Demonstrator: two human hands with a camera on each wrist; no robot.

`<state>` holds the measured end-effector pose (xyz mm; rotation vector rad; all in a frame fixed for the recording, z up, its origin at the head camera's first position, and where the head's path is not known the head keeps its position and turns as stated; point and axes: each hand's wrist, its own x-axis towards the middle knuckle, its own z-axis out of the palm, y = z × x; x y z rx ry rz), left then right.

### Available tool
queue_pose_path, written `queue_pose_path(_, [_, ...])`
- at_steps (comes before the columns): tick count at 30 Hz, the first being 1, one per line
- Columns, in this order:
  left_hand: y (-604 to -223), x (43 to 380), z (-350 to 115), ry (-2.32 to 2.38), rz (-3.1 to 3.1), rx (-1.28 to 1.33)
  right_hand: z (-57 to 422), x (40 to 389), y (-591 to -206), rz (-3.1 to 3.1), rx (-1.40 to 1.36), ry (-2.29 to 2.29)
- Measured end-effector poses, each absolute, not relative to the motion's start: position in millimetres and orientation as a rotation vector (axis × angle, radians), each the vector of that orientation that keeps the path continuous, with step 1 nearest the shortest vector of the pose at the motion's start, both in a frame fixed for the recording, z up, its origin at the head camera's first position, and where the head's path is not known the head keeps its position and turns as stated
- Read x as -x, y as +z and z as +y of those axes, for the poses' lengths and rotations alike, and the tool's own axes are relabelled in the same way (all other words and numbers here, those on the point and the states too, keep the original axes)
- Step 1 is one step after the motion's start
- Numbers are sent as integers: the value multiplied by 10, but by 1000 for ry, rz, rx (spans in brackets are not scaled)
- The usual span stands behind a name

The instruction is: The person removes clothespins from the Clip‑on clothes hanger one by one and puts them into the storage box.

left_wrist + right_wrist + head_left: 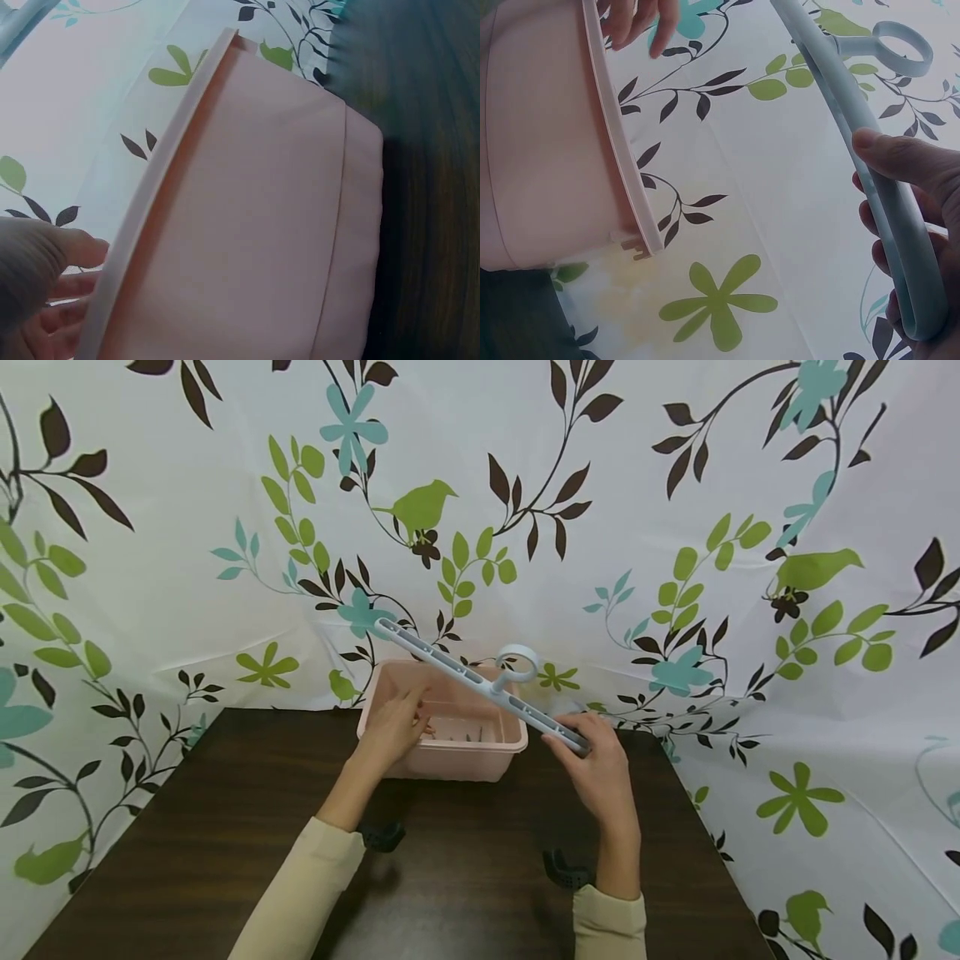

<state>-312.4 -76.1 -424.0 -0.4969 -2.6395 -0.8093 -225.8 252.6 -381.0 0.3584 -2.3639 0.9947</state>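
Note:
A light blue plastic bar with slots along it and a ring at its middle slants above a pink plastic bin. My right hand grips the bar near its lower right end, thumb on one side and fingers on the other, as the right wrist view shows. My left hand reaches over the bin's near left rim, its fingers loosely bent and partly inside. Nothing shows between its fingers. A few small thin items lie in the bin, too small to make out.
The bin stands at the back of a dark wooden table. Behind and beside the table hangs a white cloth printed with leaves, flowers and birds. Dark camera mounts sit by both wrists.

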Motion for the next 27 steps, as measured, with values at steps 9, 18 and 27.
queue_pose_path(9, [-4093, 2916, -794, -832, -2567, 427, 2528, 2236, -3807, -2379, -379, 1016])
queue_pose_path(18, [-4040, 2784, -849, -643, -2154, 490, 2599, 2235, -3839, -2394, -359, 1004])
queue_pose_path(27, [-3990, 2786, -934, -482, -1900, 495, 2617, 2232, -3826, -2508, -382, 1048])
